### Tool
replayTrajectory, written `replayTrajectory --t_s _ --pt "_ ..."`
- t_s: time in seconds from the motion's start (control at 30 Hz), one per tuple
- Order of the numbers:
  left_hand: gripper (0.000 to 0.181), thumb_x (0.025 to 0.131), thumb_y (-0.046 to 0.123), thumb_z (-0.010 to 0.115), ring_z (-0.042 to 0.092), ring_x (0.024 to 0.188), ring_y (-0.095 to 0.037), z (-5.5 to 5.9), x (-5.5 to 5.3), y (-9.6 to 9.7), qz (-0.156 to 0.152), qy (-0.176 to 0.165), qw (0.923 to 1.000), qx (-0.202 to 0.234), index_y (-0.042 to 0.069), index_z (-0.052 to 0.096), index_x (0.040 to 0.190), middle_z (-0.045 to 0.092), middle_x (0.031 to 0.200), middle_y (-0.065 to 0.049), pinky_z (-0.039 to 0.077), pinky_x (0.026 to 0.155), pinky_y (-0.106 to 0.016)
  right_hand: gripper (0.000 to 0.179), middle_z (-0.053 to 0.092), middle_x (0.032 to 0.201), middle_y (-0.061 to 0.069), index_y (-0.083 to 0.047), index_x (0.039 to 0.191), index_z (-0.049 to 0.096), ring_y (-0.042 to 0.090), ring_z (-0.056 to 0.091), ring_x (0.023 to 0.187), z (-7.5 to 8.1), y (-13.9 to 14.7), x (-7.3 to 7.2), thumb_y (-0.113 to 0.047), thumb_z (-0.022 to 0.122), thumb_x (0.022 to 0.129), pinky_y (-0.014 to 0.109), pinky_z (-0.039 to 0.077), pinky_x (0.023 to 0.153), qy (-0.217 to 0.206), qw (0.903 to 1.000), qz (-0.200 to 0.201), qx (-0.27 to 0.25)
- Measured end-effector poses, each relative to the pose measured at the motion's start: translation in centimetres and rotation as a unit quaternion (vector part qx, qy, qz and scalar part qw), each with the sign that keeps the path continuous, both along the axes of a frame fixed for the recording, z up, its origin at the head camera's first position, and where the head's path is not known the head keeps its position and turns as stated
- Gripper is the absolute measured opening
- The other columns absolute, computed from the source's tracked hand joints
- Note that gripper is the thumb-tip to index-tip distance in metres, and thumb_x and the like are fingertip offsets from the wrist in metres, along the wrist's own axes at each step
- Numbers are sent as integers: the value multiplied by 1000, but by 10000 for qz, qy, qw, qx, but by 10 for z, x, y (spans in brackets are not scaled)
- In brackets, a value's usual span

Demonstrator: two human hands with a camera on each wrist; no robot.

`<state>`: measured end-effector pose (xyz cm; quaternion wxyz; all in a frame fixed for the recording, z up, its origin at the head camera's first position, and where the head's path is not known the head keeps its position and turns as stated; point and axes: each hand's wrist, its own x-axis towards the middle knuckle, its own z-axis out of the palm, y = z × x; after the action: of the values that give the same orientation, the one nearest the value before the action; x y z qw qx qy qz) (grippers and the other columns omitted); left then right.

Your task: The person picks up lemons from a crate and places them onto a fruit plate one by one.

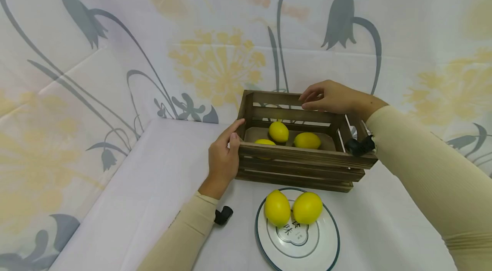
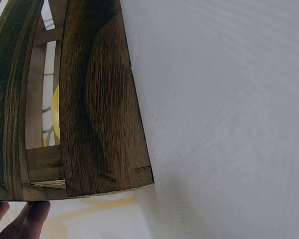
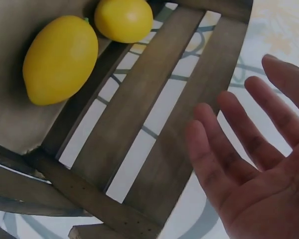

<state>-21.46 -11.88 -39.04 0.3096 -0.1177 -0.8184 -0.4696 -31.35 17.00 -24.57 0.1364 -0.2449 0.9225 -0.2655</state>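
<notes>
A brown slatted wooden crate (image 1: pixel 300 164) stands on the white cloth, with three yellow lemons inside: one at the back (image 1: pixel 278 132), one at the right (image 1: pixel 306 140), and one at the front left (image 1: pixel 265 141), partly hidden by the front slat. My left hand (image 1: pixel 224 155) rests against the crate's left end, index finger extended and thumb by the front corner. Above the back rail hovers my right hand (image 1: pixel 332 97), holding nothing; its fingers (image 3: pixel 241 132) are loosely spread in the right wrist view. Two more lemons (image 1: pixel 277 208) (image 1: pixel 307 208) sit on a round plate (image 1: pixel 324 247).
The blue-rimmed white plate stands just in front of the crate. White cloth (image 1: pixel 169 164) covers the surface, and a floral-patterned curtain (image 1: pixel 230 15) hangs behind and to the left. Each wrist carries a small black camera (image 1: pixel 224 215).
</notes>
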Motion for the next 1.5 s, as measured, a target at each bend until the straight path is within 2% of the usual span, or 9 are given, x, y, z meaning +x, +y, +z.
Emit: replayTrajectory --t_s 0.1,0.43,0.57,0.73,0.9,1.03,1.17,1.4,1.5 --pt "46 103 39 33 57 70 -13 1 -1 1 -2 54 10000 -14 29 62 137 67 81 -2 43 55 -26 38 61 134 21 -4 130 62 36 64 112 -1 -1 -3 -25 61 98 47 56 89 -157 9999 -7 10" --pt "46 101 34 34 57 70 -13 2 -2 4 4 -36 10000 -25 28 62 137 66 81 0 42 54 -26 38 62 132 22 -4 129 63 36 63 112 -3 -5 -10 -26 62 98 48 55 90 -230 9997 -5 73" --pt "46 101 35 34 58 71 -13 1 -3 7 20 -46 10000 -35 28 62 137 67 83 0 43 55 -26 39 62 133 22 -3 130 62 37 62 115 -5 -5 -14 -26 61 98 49 54 92 -301 9994 42 169" --pt "47 102 37 33 59 72 -13 0 -4 11 7 -51 10000 -75 27 62 137 69 86 -1 44 53 -25 39 63 132 20 -6 131 63 36 59 122 -11 -2 -17 -27 60 99 54 48 100 -388 9977 228 510" --pt "47 101 35 33 61 76 -13 3 -3 15 -16 -72 10000 -62 27 61 138 69 86 0 46 55 -25 43 61 133 20 -7 133 62 34 58 122 -16 1 -19 -32 61 98 54 47 101 -554 9956 290 698" --pt "47 101 35 34 60 74 -13 5 -1 16 -17 -68 10000 -57 26 62 138 68 85 -1 46 54 -25 48 56 138 20 -5 138 56 35 56 125 -20 2 -21 -34 59 99 50 50 100 -1083 9922 217 586" --pt "48 100 35 33 60 73 -13 5 0 17 -15 -66 9999 -81 25 62 137 68 84 -1 46 54 -25 56 49 146 21 -5 145 48 39 50 132 -24 4 -22 -39 54 101 50 51 101 -1776 9829 152 471" --pt "49 100 36 32 60 73 -13 6 2 17 -24 -45 10000 -83 25 62 138 67 83 -1 46 53 -25 61 42 152 23 -6 149 43 42 43 139 -32 9 -24 -45 47 103 54 50 100 -2143 9739 81 744" --pt "49 101 37 32 60 72 -13 7 3 16 -37 -17 9999 -105 25 62 138 68 83 -1 46 53 -24 61 36 155 25 -6 151 41 44 37 142 -35 10 -26 -45 42 105 56 49 101 -2325 9700 48 709"
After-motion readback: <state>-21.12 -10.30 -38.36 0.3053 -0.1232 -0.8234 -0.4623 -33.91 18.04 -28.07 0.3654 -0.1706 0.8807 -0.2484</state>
